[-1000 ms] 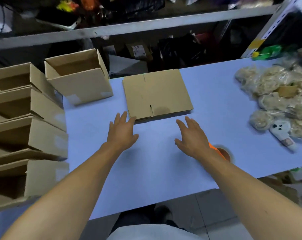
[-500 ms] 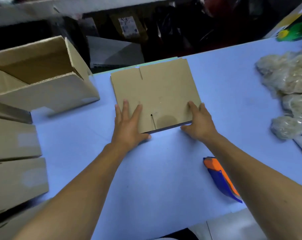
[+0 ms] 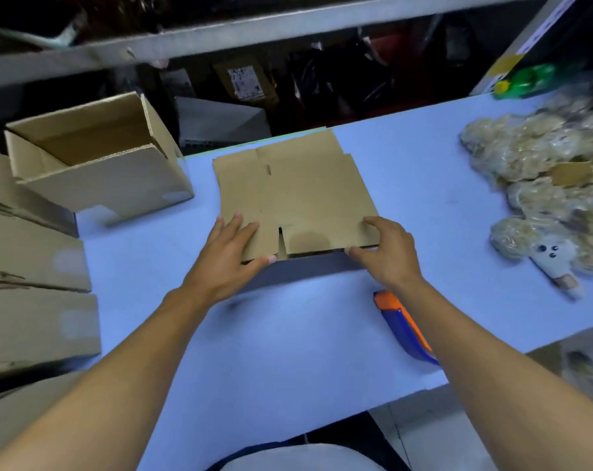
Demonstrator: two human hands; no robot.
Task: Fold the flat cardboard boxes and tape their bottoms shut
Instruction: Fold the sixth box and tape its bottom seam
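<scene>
A flat brown cardboard box (image 3: 298, 195) lies on top of a small stack of flat boxes on the pale blue table (image 3: 288, 334), its near edge lifted a little. My left hand (image 3: 230, 256) grips its near left corner, fingers on top and thumb under the edge. My right hand (image 3: 383, 249) pinches the near right corner the same way. An orange and blue tape dispenser (image 3: 404, 324) lies on the table just under my right forearm.
A folded open box (image 3: 98, 164) stands at the back left, and several more folded boxes (image 3: 33, 266) are stacked along the left edge. A pile of bagged plush items (image 3: 553, 178) fills the right side. A metal shelf (image 3: 220, 39) runs behind the table.
Both hands reached forward from the bare table onto the flat box, then closed on its near corners. The near edge has lifted and the top sheet has shifted off the stack below.
</scene>
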